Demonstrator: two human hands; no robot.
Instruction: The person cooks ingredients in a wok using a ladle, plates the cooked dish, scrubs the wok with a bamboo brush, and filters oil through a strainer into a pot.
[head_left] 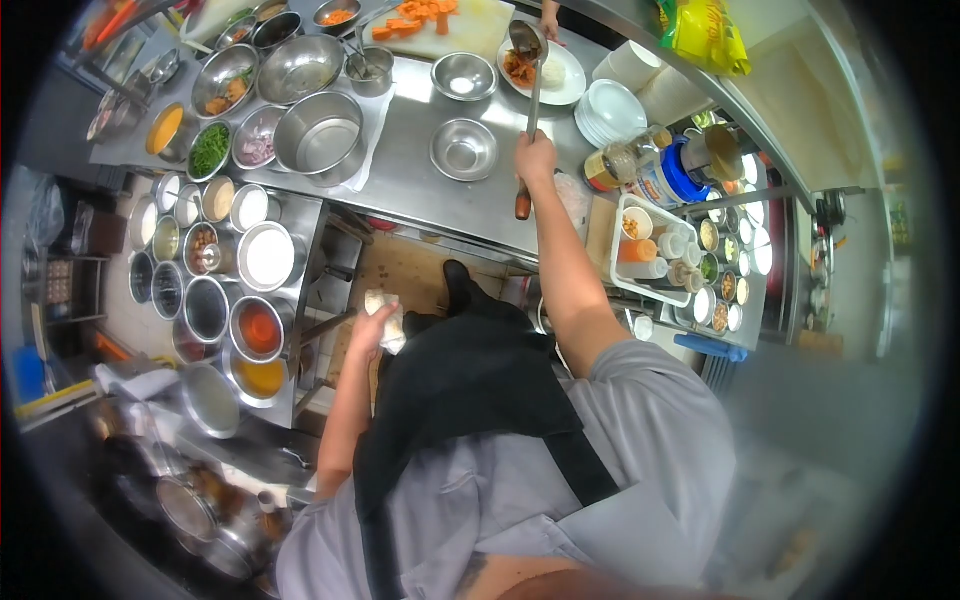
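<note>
My right hand (535, 158) is wrapped round the shaft of a ladle (536, 105), whose wooden end points back toward me. The ladle's bowl hangs over a white plate (571, 90) holding reddish-brown food (519, 69) and a white mound (551, 74) that looks like rice. Down at my side, my left hand (372, 328) grips a crumpled white cloth (391, 330). Two steel bowls, an upper one (464, 76) and a lower one (463, 150), stand on the counter left of the ladle.
Another person's hand (550, 24) is just beyond the plate. Stacked white plates (612, 110), jars and a white basket (650, 290) of bottles stand to the right. On the left are a large steel pot (320, 135), chopped greens (210, 150) and several round containers. Orange chunks lie on a cutting board (470, 40).
</note>
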